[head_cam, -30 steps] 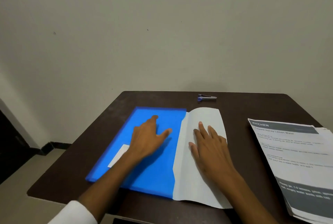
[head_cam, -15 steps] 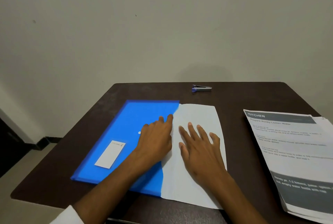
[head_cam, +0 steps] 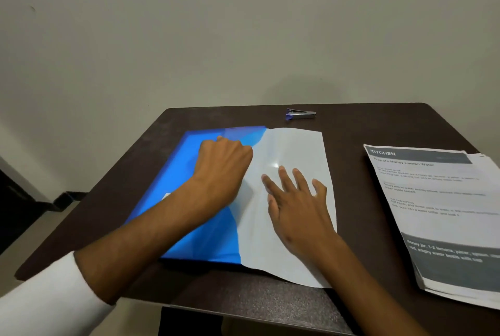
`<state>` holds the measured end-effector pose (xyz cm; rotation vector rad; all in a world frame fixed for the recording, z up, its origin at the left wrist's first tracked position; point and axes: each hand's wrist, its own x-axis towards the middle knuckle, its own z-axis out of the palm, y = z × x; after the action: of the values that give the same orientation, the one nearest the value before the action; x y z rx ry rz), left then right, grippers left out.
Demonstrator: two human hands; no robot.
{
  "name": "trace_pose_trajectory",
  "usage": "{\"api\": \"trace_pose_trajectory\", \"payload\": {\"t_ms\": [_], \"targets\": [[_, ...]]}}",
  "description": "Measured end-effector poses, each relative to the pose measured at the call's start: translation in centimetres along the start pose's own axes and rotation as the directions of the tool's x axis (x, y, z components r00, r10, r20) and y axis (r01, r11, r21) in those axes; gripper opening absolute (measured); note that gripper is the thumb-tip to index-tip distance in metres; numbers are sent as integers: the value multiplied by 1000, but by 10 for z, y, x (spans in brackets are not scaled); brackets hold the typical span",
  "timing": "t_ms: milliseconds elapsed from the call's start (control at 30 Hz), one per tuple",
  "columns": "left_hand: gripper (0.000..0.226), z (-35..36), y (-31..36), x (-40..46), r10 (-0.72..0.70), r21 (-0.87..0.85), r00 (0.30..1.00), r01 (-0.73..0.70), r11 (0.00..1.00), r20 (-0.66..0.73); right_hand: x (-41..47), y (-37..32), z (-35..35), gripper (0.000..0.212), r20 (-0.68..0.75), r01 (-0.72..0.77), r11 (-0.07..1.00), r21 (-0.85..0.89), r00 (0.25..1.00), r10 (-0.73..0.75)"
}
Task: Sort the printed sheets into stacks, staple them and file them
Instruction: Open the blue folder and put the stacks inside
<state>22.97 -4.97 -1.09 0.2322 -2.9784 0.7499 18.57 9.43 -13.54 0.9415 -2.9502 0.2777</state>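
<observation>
A blue folder (head_cam: 205, 243) lies flat on the dark table (head_cam: 373, 124), left of centre. A blank white sheet (head_cam: 295, 146) sticks out from under the folder's right edge. My left hand (head_cam: 224, 165) has its fingers curled over that edge near the folder's far corner and grips the cover, which looks slightly lifted there. My right hand (head_cam: 295, 205) rests flat on the sheet with its fingers spread. A stack of printed sheets (head_cam: 438, 200) headed "KITCHEN" lies at the right. A small stapler (head_cam: 301, 114) sits near the table's far edge.
The table stands against a plain wall, and its left and front edges drop to the floor. The printed stack overhangs the right side of the view. My left forearm partly covers a white label (head_cam: 165, 196) on the folder.
My left hand slid across the folder to its right edge and curled its fingers round the cover. My right hand stayed flat on the sheet. The view shifted slightly.
</observation>
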Motion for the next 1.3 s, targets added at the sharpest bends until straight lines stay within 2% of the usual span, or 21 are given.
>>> {"api": "trace_pose_trajectory", "payload": {"t_ms": [200,367,600,733,867,933,1033,1133,1200,1300], "targets": [[22,-7,9,-4,-6,68,999,8,998,-32,1,1,1,55,-11,-1,1000,-16,1000,1],[32,27,32,-1,33,99,997,-41,994,75,3,0,0,56,12,6,999,-38,1000,-6],[35,59,50,3,80,52,995,-77,996,-52,2,1,-1,56,15,26,998,-60,1000,-25],[36,61,51,7,85,2,996,-85,996,-15,1,1,0,56,10,27,998,-49,1000,-26],[33,67,41,7,78,-176,996,-83,981,-32,2,1,-3,55,29,-4,1000,16,1000,3],[26,79,42,6,55,-318,992,-90,944,-115,1,1,-13,55,49,2,994,105,999,-7],[17,91,44,1,-1,-426,983,-80,901,-185,-2,7,-37,56,-57,27,958,285,998,-12],[31,97,47,-4,-20,-440,985,-59,896,-172,-11,36,-62,53,-250,21,924,381,965,81],[46,102,48,-5,-13,-422,985,-61,904,-171,-25,74,-77,46,-334,-71,899,432,914,232],[70,106,49,-2,13,-393,990,-68,917,-142,-55,146,-88,41,-353,-291,813,504,790,501]]}}
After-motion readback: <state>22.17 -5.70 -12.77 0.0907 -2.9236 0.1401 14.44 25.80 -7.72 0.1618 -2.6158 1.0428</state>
